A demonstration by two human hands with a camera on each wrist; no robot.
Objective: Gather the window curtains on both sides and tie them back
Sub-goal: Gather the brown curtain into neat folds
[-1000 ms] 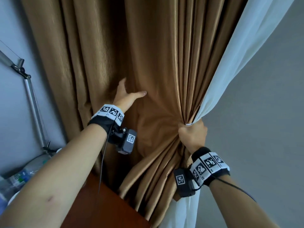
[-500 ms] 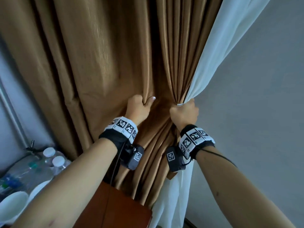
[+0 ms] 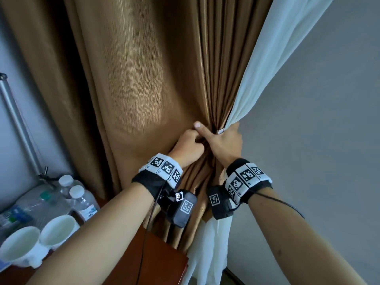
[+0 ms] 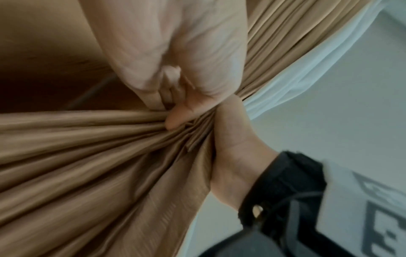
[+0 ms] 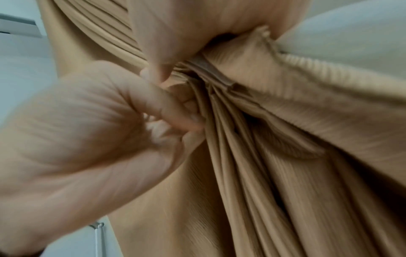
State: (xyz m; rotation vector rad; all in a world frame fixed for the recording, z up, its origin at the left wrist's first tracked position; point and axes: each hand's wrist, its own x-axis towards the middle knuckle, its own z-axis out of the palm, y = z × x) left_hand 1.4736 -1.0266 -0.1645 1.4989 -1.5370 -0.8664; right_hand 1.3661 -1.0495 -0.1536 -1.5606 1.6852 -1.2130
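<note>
Both hands meet at the brown curtain's [image 3: 156,83] waist: left hand [image 3: 188,147] fisted on folds, right hand [image 3: 223,140] wrapped around the upright bunch.

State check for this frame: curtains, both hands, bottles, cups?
brown curtain: bunched into folds at the hands, no tie visible
white sheer curtain: pulled in with the bunch
left hand: fist gripping brown folds
right hand: wrapped round the bunch
bottles: capped, upright
cups: upright, look empty
</note>
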